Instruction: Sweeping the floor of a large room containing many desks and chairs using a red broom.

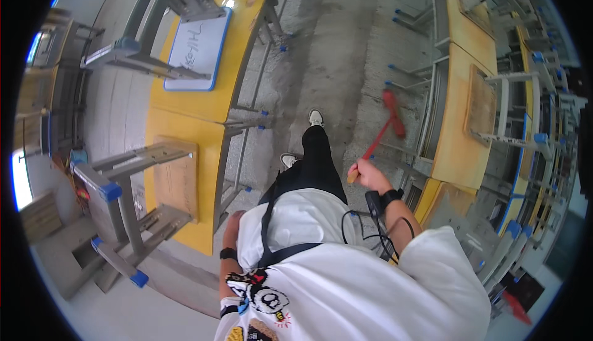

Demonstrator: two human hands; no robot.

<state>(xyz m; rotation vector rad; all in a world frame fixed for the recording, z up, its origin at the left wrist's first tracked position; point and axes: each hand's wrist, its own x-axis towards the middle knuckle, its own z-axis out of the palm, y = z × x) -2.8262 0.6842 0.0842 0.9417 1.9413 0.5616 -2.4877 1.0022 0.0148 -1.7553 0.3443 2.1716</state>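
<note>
My right hand point(367, 174) is closed around the handle of a red long-handled tool point(393, 114), probably a broom. Its crosswise head hangs low beside the right-hand row of desks, blurred, so I cannot tell whether it touches the floor. The yellowish end of the handle pokes out behind my fist. At my left side hangs my left hand point(234, 223), close to my white shirt and near the edge of a yellow desk point(185, 121); its fingers are hidden. Black straps circle both wrists, and a black cable runs by my right forearm.
A concrete aisle point(338, 58) runs between desk rows. Upturned stools point(134, 193) rest on the left desks, their legs sticking out. A blue-edged whiteboard point(199, 49) bearing writing lies there too. More stools point(509, 105) stand upturned on the right desks point(463, 123). Desk legs reach into the aisle.
</note>
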